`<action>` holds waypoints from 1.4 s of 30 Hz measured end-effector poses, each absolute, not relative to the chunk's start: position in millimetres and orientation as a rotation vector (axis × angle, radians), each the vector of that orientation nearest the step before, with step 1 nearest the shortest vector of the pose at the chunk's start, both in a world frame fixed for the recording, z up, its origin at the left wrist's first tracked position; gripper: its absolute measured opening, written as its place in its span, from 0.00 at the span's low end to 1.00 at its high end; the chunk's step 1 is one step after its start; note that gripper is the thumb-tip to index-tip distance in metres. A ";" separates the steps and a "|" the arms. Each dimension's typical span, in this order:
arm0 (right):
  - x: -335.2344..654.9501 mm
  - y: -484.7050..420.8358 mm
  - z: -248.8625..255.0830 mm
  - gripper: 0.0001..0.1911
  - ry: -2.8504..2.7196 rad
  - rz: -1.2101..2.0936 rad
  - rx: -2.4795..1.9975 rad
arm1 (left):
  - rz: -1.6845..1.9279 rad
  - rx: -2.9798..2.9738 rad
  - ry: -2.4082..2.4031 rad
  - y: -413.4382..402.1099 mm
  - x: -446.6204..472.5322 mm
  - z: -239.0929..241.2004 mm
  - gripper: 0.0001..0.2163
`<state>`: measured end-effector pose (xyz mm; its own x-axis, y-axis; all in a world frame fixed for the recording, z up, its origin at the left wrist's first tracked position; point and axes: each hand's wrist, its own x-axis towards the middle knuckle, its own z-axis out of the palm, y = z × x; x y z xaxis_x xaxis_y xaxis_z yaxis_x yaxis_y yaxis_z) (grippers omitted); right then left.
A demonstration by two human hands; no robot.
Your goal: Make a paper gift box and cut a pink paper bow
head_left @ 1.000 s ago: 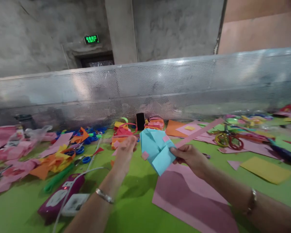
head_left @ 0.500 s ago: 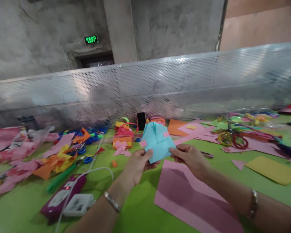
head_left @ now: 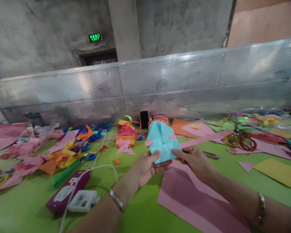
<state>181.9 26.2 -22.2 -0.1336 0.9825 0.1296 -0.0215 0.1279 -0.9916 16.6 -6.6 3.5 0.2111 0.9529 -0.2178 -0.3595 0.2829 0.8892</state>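
Note:
A folded light-blue paper piece [head_left: 162, 141] with small pink squares stuck on it is held upright above the green table [head_left: 135, 207]. My left hand [head_left: 145, 166] pinches its lower left edge, thumb on the front. My right hand [head_left: 193, 158] grips its lower right corner. Both wrists wear a bangle. A large pink paper sheet [head_left: 191, 197] lies on the table under my right forearm.
A purple power strip [head_left: 68, 193] with a white plug and cable lies at the left. Scissors [head_left: 241, 139], an orange box with a pink bow [head_left: 125, 141], a black phone [head_left: 144, 119], pink and orange scraps [head_left: 50, 158] and a yellow sheet [head_left: 278, 169] litter the table. A perforated metal screen [head_left: 184, 84] backs it.
My left hand came off the table area and took hold of the blue paper's lower left edge. The paper turned upright and moved slightly toward me.

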 end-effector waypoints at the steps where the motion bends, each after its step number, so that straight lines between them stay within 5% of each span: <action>1: 182.1 27.2 -22.4 0.23 -1.360 1.222 -1.024 | 1.087 0.792 0.889 -6.3 16.0 4.7 0.08; 10: 186.9 38.6 -24.6 0.13 -1.309 0.803 -1.181 | 1.191 0.754 0.890 -3.8 17.0 1.9 0.08; 18: 188.3 38.8 -20.7 0.15 -1.302 0.722 -1.195 | 1.173 0.809 0.855 -7.7 18.3 4.1 0.07; 26: 184.3 33.6 -17.5 0.13 -1.301 0.820 -1.155 | 1.197 0.970 0.726 -16.7 25.3 8.8 0.26; 42: 182.3 36.6 -21.0 0.14 -1.408 0.430 -1.222 | 1.138 0.856 0.720 -23.5 34.3 2.8 0.25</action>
